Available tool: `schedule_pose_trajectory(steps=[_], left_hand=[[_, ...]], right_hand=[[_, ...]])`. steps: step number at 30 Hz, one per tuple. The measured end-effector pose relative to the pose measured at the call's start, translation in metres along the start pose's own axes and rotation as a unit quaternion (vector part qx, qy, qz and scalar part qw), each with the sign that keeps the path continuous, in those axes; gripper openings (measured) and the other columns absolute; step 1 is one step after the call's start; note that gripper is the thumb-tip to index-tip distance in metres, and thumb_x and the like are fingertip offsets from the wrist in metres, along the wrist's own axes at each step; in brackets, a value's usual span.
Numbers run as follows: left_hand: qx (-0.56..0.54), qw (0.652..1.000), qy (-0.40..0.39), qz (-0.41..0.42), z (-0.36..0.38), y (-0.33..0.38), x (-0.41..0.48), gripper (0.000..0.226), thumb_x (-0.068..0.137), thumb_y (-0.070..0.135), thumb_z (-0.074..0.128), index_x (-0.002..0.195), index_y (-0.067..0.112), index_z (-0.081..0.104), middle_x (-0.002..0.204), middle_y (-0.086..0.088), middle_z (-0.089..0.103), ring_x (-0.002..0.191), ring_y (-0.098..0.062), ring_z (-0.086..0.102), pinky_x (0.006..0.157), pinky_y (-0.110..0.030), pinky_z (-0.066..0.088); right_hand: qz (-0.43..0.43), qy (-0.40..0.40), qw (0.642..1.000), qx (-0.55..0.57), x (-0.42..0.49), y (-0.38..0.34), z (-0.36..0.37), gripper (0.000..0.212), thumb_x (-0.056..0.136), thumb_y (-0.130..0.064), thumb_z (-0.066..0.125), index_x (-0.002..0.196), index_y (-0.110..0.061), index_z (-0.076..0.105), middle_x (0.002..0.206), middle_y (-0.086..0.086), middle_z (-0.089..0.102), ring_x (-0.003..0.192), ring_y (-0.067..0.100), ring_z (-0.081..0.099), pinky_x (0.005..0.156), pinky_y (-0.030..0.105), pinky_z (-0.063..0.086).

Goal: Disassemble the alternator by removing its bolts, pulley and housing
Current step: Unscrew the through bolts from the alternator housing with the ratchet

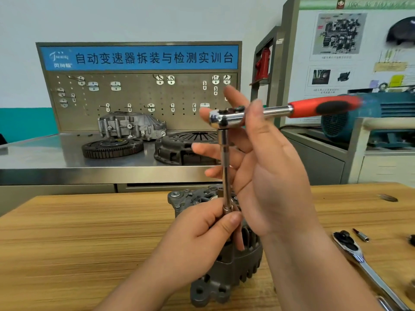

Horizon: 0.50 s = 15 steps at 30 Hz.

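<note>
Wooden table, alternator at 6 o'clock. Bolt removal in hand, I'd say. Left hand grips extension bar low; socket end hidden. Right hand, fingers splayed straight, steadies red-handled ratchet at 12. Next: probably grab the handle at 2 o'clock and swing to loosen.

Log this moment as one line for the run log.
left hand: holds extension bar low | right hand: fingers spread, touching red-handled ratchet head | alternator: standing on wooden table
</note>
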State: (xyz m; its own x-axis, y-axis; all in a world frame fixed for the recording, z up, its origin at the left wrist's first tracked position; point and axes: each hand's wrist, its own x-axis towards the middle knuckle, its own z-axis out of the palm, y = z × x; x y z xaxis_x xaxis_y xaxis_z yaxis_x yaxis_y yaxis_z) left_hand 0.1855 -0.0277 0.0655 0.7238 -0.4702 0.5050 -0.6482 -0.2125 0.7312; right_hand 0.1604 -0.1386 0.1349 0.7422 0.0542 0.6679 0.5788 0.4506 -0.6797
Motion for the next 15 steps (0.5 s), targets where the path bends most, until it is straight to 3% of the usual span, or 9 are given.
schedule_pose_trajectory(steps=[4, 6, 8, 9, 12, 15], left_hand=[[0.008, 1.0, 0.014, -0.025, 0.0035, -0.0019, 0.0019, 0.026, 0.087, 0.043, 0.047, 0.075, 0.026, 0.063, 0.068, 0.008, 0.07, 0.066, -0.014, 0.062, 0.066, -0.036, 0.05], [0.002, 1.0, 0.012, -0.02, 0.0037, -0.0026, 0.0019, 0.023, 0.087, 0.043, 0.048, 0.079, 0.029, 0.064, 0.069, 0.008, 0.07, 0.065, -0.011, 0.062, 0.064, -0.032, 0.049], [-0.018, 1.0, 0.003, -0.016, 0.0029, -0.0034, 0.0011, 0.025, 0.088, 0.047, 0.049, 0.085, 0.027, 0.065, 0.074, 0.005, 0.072, 0.071, -0.018, 0.064, 0.067, -0.038, 0.05], [-0.027, 1.0, -0.001, -0.013, 0.0021, -0.0036, 0.0007, 0.03, 0.087, 0.05, 0.048, 0.086, 0.026, 0.064, 0.075, 0.006, 0.071, 0.072, -0.018, 0.064, 0.068, -0.04, 0.05], [-0.043, 0.999, -0.016, 0.002, -0.0002, -0.0014, -0.001, 0.034, 0.085, 0.055, 0.042, 0.084, 0.027, 0.062, 0.072, 0.015, 0.067, 0.071, -0.005, 0.06, 0.068, -0.026, 0.044], [-0.031, 0.999, -0.016, 0.002, 0.0, -0.0002, -0.0011, 0.036, 0.087, 0.052, 0.043, 0.083, 0.022, 0.061, 0.073, 0.008, 0.069, 0.074, -0.013, 0.063, 0.072, -0.035, 0.05]], right_hand=[[-0.111, 0.003, 0.98, -0.165, 0.0004, -0.0046, -0.0006, 0.027, 0.09, -0.032, 0.058, 0.115, -0.032, 0.066, 0.108, -0.013, 0.07, 0.096, 0.006, 0.067, 0.074, 0.02, 0.053], [-0.099, 0.0, 0.989, -0.109, -0.0007, -0.005, 0.0028, 0.029, 0.09, -0.028, 0.059, 0.117, -0.037, 0.063, 0.118, -0.016, 0.067, 0.097, 0.011, 0.069, 0.071, 0.02, 0.054], [-0.062, -0.01, 0.997, -0.034, -0.0018, -0.0023, 0.0054, 0.031, 0.09, -0.032, 0.053, 0.12, -0.037, 0.059, 0.127, -0.011, 0.065, 0.085, 0.017, 0.072, 0.062, 0.022, 0.055], [-0.039, -0.011, 0.999, -0.008, -0.0022, -0.0004, 0.0064, 0.032, 0.09, -0.038, 0.049, 0.121, -0.037, 0.058, 0.124, -0.008, 0.066, 0.079, 0.019, 0.073, 0.059, 0.022, 0.056], [0.028, -0.021, 0.999, 0.033, 0.0002, -0.0021, 0.0038, 0.049, 0.084, -0.053, 0.04, 0.123, -0.027, 0.054, 0.107, -0.002, 0.074, 0.066, 0.02, 0.072, 0.053, 0.024, 0.055], [0.053, -0.016, 0.998, 0.039, -0.0001, -0.0021, 0.001, 0.053, 0.08, -0.053, 0.039, 0.122, -0.024, 0.056, 0.102, 0.006, 0.075, 0.064, 0.019, 0.071, 0.049, 0.023, 0.052]])
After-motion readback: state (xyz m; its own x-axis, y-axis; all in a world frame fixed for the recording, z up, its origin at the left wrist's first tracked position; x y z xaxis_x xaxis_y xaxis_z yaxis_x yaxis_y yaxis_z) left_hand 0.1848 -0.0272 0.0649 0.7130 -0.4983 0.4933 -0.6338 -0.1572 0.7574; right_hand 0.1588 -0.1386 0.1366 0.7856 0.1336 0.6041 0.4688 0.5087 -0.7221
